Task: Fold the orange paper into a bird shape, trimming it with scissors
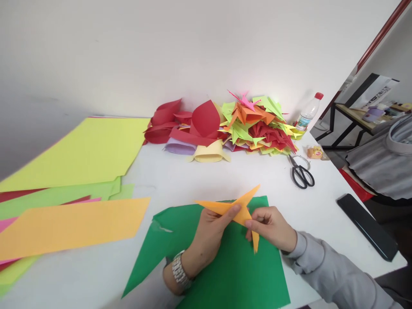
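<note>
At the far left, a stack of coloured sheets topped by a big yellow sheet lies on the white table, with a flat orange strip nearer the person. Then comes a green sheet, spread beneath both hands. The left hand is partly closed, pinching the folded orange paper with its thumb on top (the fingers underneath are mostly hidden). That paper sits between the hands, above the green sheet, its thin points sticking out several ways. Behind it, a pile of folded paper shapes stands by the wall. The right hand is curled, thumb against fingers, grasping the point that hangs downward.

The step in hand looks like shaping or creasing this point; the next move seems to call for a steady left hold and a firm press from the right thumb. Further right lie black-handled scissors.
</note>
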The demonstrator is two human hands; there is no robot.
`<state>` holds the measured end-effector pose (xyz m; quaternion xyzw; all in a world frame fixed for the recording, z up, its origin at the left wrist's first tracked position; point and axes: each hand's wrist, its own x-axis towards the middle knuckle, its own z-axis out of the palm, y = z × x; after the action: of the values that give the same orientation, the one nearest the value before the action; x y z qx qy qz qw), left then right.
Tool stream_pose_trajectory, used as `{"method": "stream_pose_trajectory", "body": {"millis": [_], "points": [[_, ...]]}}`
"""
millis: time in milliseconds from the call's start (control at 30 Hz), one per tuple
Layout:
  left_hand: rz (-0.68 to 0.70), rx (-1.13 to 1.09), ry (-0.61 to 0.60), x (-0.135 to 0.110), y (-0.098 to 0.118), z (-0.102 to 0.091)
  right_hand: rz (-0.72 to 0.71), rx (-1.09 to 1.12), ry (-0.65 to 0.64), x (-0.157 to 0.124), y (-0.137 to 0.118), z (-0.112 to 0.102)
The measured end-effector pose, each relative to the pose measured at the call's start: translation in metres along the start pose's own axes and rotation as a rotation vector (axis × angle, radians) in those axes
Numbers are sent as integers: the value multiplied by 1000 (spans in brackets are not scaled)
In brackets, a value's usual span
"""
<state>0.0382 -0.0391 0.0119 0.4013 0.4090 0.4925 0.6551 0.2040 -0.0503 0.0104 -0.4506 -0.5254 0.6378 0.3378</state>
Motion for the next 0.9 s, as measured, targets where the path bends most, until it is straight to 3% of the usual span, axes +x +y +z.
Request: {"method": "stream_pose_trajectory", "body": {"millis": [133,267,433,567,700,900], "points": [[-62,5,-120,-3,0,4,-67,-112,77,-1,-1,1],[-109,-58,-122,-3,0,3,-71,-218,66,-3,0,1],[-37,21,-135,-2,-3,0,-114,-199,58,-3,-2,0],[-39,85,-103,-3,-3,2,-172,-85,212,-1,-5,1],[-125,95,-160,-5,-3,3,-181,27,362,2,-7,-2],[-153,96,-201,-5,-6,2,-165,56,442,2,-7,-3]]}}
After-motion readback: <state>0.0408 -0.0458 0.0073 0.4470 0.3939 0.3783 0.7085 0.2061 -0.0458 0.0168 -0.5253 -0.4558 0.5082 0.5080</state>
